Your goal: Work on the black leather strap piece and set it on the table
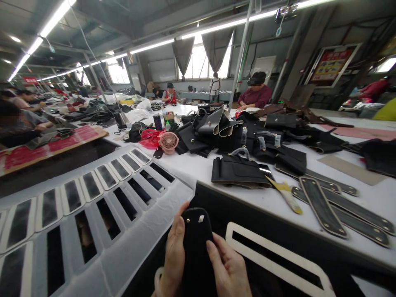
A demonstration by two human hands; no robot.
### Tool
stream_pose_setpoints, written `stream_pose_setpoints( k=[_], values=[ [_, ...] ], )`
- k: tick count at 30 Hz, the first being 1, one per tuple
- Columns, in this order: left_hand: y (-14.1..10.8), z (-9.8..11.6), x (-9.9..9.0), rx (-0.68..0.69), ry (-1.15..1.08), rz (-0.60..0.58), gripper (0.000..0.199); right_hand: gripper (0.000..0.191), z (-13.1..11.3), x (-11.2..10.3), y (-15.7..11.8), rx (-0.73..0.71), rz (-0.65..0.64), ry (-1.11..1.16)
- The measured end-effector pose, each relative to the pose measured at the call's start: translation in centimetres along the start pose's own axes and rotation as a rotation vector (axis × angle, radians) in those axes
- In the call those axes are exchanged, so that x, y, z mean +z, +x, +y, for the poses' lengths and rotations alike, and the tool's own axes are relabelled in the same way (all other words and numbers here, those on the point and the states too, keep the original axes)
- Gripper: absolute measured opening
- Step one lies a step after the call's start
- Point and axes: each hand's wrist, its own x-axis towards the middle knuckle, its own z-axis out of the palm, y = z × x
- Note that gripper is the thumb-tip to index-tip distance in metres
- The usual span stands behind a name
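Between my hands is a black leather piece (198,251) with a rounded top, a small metal stud and a shiny silver patch near its upper end. My left hand (175,251) grips its left edge, fingers running up along the side. On the right edge, my right hand (227,264) holds it with thumb and fingers. A pale frame-shaped piece (260,241) with a long slot lies to the right of my right hand. Left of my hands, a white sheet (123,243) bears rows of dark rectangles, several with pale borders.
On the white table (198,169) are black leather bags (238,171), studded straps (323,206), a yellow-handled tool (284,194) and a pink fan (168,142). People sit at tables at the left and back; one (256,93) wears dark red.
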Motion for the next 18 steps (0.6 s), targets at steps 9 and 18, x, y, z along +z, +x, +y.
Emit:
stream_pose_setpoints(
  k=[9, 18],
  values=[
    [-2.0, -2.3, -0.1, -0.088, -0.032, -0.074, 0.054, 0.051, 4.7, -2.3, -3.8, -0.064, -0.019, -0.119],
    [-9.7, -7.8, -1.4, -0.210, 0.057, -0.167, 0.068, 0.051, 7.6, -2.8, -6.3, -0.003, 0.011, -0.226]
  ],
)
